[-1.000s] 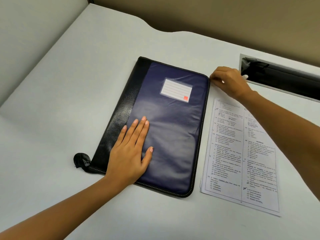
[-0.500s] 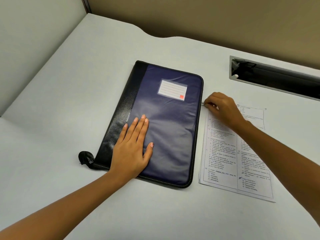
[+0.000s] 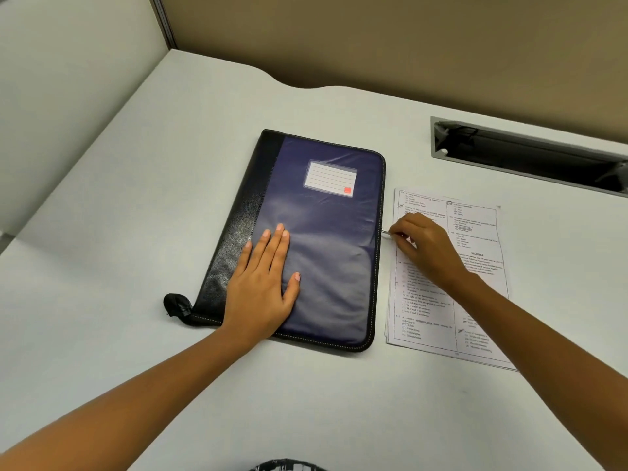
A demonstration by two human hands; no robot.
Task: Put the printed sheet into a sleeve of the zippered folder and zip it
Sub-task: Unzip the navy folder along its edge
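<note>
i see one folder (image 3: 326, 232) lying flat on the desk (image 3: 136, 232), cover down, with one label (image 3: 330, 178) on it. the left hand (image 3: 261, 287) presses flat on the cover, fingers straight and together. the right hand (image 3: 424, 246) pinches the one zip pull (image 3: 385, 232) at the folder's right edge. the sheet (image 3: 424, 317) lies just beside the folder, on the right, partly under this hand. one slot (image 3: 530, 154) is behind.

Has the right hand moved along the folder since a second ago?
Yes. The right hand slid along the folder from its far right corner toward the person, now at mid-edge.
</note>
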